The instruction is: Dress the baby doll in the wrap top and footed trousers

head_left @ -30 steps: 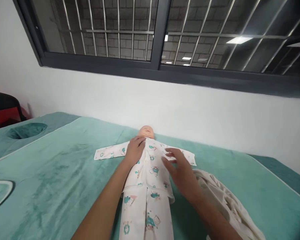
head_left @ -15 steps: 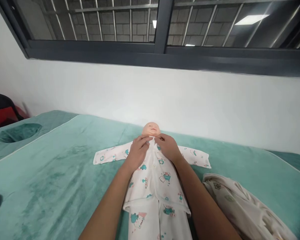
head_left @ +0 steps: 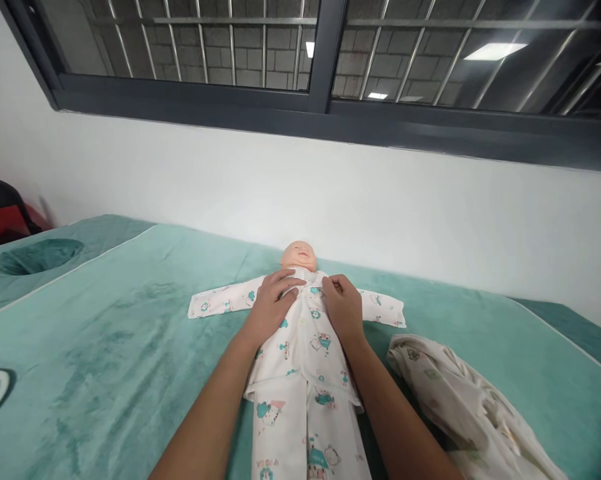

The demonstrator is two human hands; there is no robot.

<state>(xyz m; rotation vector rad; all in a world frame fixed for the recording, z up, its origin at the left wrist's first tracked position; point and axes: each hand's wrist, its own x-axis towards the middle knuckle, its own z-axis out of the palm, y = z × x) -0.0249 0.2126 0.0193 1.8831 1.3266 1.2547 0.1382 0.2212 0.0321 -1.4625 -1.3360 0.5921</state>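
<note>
A baby doll (head_left: 299,256) lies on its back on a teal towel-covered bed (head_left: 105,333), dressed in a white printed sleepsuit (head_left: 305,373) with the sleeves spread out. My left hand (head_left: 271,305) lies flat on the doll's chest, left of the front placket, fingers stretched toward the collar. My right hand (head_left: 343,308) rests on the right side of the chest with its fingers curled, pinching the suit's fabric near the collar.
A crumpled cream printed cloth (head_left: 460,407) lies on the bed to the right of the doll. The white wall (head_left: 380,207) and a barred window (head_left: 325,53) stand right behind the bed. A dark chair with red (head_left: 3,220) sits at far left.
My right hand came from the doll's side up to the collar, then both hands slid slightly down onto the chest. The view shifted a little.
</note>
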